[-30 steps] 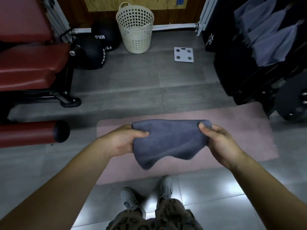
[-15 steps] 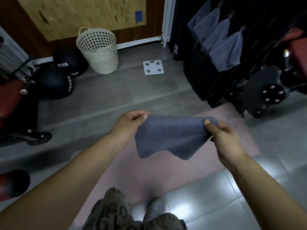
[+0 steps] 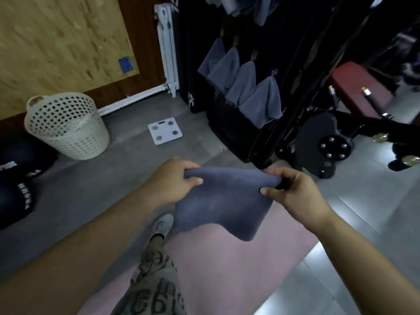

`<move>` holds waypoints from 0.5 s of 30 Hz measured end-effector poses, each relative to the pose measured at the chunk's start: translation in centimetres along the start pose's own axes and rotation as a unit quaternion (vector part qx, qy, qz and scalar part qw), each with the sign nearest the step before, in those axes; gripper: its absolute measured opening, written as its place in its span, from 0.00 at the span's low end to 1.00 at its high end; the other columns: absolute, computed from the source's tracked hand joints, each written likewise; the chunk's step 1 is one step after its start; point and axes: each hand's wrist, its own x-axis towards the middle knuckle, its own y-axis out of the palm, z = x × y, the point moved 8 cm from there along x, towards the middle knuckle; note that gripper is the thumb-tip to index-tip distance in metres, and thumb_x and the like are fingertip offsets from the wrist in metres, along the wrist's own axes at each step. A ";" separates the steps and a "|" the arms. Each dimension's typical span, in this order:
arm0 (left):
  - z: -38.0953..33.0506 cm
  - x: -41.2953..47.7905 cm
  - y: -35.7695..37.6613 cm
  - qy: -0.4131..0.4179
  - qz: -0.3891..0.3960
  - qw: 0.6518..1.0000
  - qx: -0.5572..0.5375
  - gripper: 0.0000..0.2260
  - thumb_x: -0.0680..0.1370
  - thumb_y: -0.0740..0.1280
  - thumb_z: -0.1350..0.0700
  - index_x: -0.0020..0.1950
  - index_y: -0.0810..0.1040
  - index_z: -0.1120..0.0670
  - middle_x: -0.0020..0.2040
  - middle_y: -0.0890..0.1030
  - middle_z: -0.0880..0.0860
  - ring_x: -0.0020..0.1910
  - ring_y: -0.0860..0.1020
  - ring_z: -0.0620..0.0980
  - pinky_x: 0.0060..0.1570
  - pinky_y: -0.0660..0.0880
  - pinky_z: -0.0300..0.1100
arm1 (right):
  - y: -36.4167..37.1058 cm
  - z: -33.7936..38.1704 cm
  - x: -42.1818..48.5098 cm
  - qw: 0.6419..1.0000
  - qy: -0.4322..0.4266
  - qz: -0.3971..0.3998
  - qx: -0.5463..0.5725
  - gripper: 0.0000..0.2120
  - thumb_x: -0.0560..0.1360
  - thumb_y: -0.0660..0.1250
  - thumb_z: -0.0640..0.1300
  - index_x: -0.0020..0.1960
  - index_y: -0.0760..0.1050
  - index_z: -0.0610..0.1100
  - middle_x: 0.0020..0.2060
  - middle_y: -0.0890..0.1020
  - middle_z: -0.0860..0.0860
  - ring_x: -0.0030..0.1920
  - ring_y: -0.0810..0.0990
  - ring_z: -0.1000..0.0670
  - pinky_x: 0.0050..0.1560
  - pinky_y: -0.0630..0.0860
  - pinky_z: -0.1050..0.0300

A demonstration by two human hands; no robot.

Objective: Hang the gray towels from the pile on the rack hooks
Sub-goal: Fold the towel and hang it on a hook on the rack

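A gray towel [image 3: 223,198] hangs between my two hands at waist height above the pink mat [image 3: 227,258]. My left hand [image 3: 176,181] grips its left top edge, thumb on the near side. My right hand [image 3: 293,189] pinches the right top corner. Ahead to the right stands the black rack [image 3: 256,137], with several hung gray towels [image 3: 247,89] in a slanting row on its hooks, and more gray towels [image 3: 247,7] at the top edge of the view. The pile of towels is out of sight.
A cream perforated basket [image 3: 66,126] stands on the left by the wall, a white scale [image 3: 165,131] lies on the gray floor, and black medicine balls [image 3: 16,185] sit at far left. A black machine base [image 3: 325,142] and red bench [image 3: 361,89] stand right of the rack.
The view has swung right and forward, bringing the rack and its hung towels closer. My hands keep the towel and have drawn closer together; my left foot has stepped forward.
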 end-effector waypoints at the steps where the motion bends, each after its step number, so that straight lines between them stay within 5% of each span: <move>1: 0.8 2.7 -1.1 0.009 0.016 1.000 0.022 0.12 0.76 0.69 0.52 0.35 0.76 0.39 0.36 0.77 0.47 0.35 0.74 0.41 0.37 0.66 0.38 | 0.4 1.3 2.4 0.999 -0.016 -0.018 -0.040 0.12 0.72 0.74 0.31 0.52 0.81 0.42 0.39 0.85 0.54 0.38 0.83 0.60 0.38 0.77 0.68; 5: 3.6 14.3 -6.2 0.029 0.093 0.992 0.081 0.08 0.81 0.63 0.49 0.43 0.75 0.48 0.45 0.70 0.50 0.42 0.73 0.48 0.42 0.66 0.43 | 1.8 6.3 12.3 0.987 -0.017 -0.096 -0.127 0.08 0.74 0.74 0.36 0.43 0.79 0.47 0.34 0.83 0.49 0.29 0.81 0.52 0.32 0.81 0.57; 11: 4.4 28.1 -13.8 0.111 0.161 0.967 0.162 0.12 0.84 0.59 0.47 0.52 0.76 0.54 0.69 0.63 0.49 0.67 0.62 0.50 0.61 0.62 0.42 | 3.4 14.6 23.3 0.990 -0.019 -0.139 -0.022 0.05 0.77 0.70 0.34 0.45 0.78 0.43 0.40 0.83 0.43 0.43 0.85 0.43 0.46 0.85 0.48; 15: 1.8 33.6 -17.3 0.177 0.197 0.945 0.194 0.14 0.83 0.58 0.45 0.44 0.71 0.52 0.48 0.71 0.45 0.53 0.69 0.47 0.56 0.70 0.47 | 1.4 19.9 27.9 0.986 -0.056 -0.157 0.006 0.07 0.79 0.68 0.34 0.48 0.80 0.46 0.43 0.84 0.46 0.46 0.86 0.43 0.50 0.84 0.46</move>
